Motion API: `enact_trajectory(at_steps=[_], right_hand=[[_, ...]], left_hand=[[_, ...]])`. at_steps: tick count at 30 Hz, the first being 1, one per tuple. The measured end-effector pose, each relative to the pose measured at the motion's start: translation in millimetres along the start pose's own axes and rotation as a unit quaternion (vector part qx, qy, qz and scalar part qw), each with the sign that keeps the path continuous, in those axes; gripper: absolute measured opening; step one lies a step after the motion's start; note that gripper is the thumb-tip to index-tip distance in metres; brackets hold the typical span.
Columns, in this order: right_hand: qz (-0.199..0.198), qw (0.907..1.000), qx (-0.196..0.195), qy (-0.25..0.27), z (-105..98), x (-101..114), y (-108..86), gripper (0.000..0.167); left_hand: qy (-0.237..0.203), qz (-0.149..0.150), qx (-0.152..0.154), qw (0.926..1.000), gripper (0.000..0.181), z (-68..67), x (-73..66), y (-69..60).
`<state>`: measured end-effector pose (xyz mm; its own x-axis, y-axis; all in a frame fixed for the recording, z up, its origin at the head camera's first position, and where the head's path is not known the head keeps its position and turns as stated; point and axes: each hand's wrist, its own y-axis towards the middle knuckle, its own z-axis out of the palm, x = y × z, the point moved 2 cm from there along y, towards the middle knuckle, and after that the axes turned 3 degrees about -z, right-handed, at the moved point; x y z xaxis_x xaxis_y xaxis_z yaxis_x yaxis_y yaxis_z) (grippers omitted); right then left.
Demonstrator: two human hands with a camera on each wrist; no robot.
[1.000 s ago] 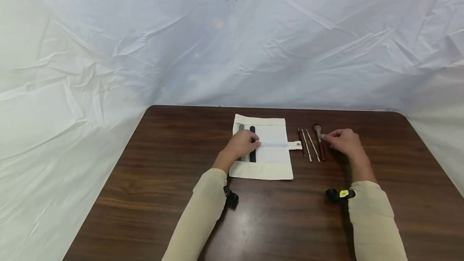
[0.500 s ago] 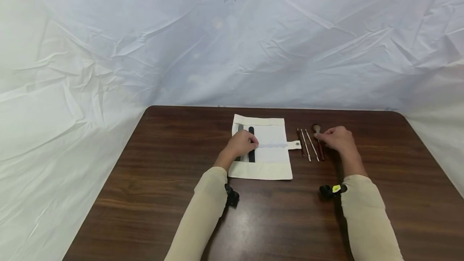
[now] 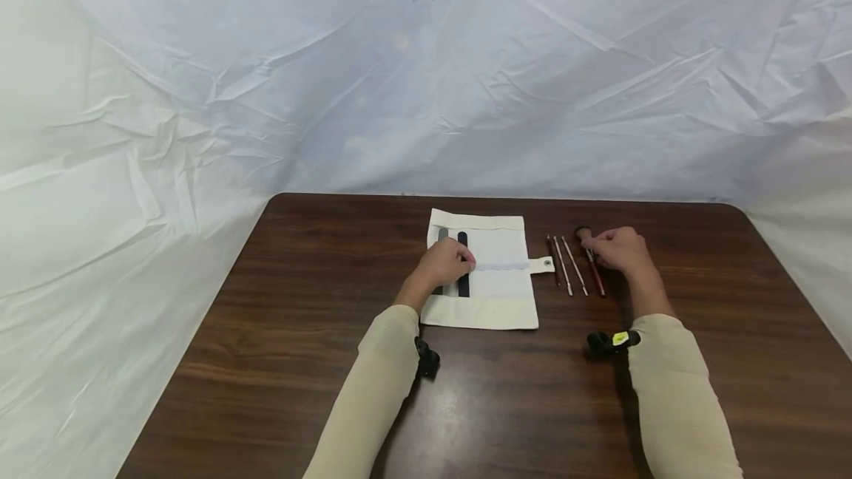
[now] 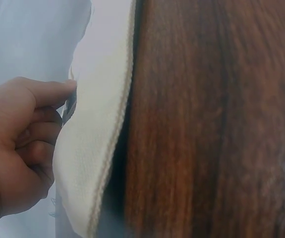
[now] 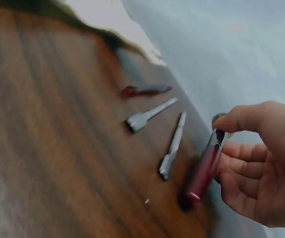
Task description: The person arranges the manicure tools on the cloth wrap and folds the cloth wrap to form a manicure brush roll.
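In the head view, a white cloth roll-up pouch (image 3: 479,314) lies unrolled on the table. My left hand (image 3: 442,263) pinches the pouch's white inner flap near the middle; its fingertips are partly hidden by cloth in the left wrist view. Under this hand, a grey strip (image 3: 443,233) and a black strip (image 3: 464,287) sit in the pouch. To the right of the pouch, my right hand (image 3: 622,248) pinches a makeup brush (image 5: 205,171) between thumb and finger near its bristle end. The red handle tilts down toward the table.
Two thin silver tools (image 3: 563,266) (image 3: 575,266) and a thin dark red stick (image 3: 554,261) lie side by side between the pouch's snap strap (image 3: 541,265) and the brush. A white sheet (image 3: 426,109) hangs behind the brown table (image 3: 319,279).
My right hand has moved slightly left and away from me onto the brush and grips it; the handle's lower end has swung right. The left hand stays nearly still.
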<state>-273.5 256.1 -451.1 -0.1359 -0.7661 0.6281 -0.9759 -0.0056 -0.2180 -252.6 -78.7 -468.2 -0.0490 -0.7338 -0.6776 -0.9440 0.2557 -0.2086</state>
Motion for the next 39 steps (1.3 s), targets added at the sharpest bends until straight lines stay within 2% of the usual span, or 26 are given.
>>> enact_trajectory(at_steps=[7,11,14,17,23,28,30,34,39], right_hand=[[-0.025,0.9956,-0.008,0.09,-8,19,-2.7,0.055],[-0.065,0.984,-0.001,0.166,0,43,-1.6,0.053],[-0.09,0.9727,0.01,0.214,15,62,0.6,0.047],[-0.097,0.9576,0.028,0.27,34,76,4.6,0.038],[-0.081,0.9137,0.074,0.391,72,94,17.2,0.02],[-0.059,0.8742,0.076,0.476,90,99,25.2,0.011],[-0.045,0.8627,0.075,0.498,95,99,26.3,0.011],[-0.029,0.8554,0.063,0.513,99,98,24.4,0.014],[-0.025,0.8487,0.05,0.526,101,96,21.0,0.014]], left_hand=[[0.006,0.0,-0.007,1.0,0.018,1.2,-0.6,0.3],[0.015,0.0,-0.009,0.9998,0.017,2.4,1.0,2.8],[0.019,0.001,-0.01,0.9998,0.017,2.6,2.1,3.9],[0.02,0.001,-0.01,0.9998,0.017,2.5,2.9,4.1],[0.027,0.001,-0.011,0.9996,0.016,1.1,3.8,4.1],[0.036,0.005,-0.011,0.9993,0.016,3.4,0.0,-0.1],[0.04,0.008,-0.01,0.9991,0.016,4.3,-2.3,-2.5],[0.046,0.016,-0.011,0.9988,0.017,5.6,-7.3,-7.0],[0.04,0.011,-0.012,0.9991,0.016,7.4,-11.6,-12.3]])
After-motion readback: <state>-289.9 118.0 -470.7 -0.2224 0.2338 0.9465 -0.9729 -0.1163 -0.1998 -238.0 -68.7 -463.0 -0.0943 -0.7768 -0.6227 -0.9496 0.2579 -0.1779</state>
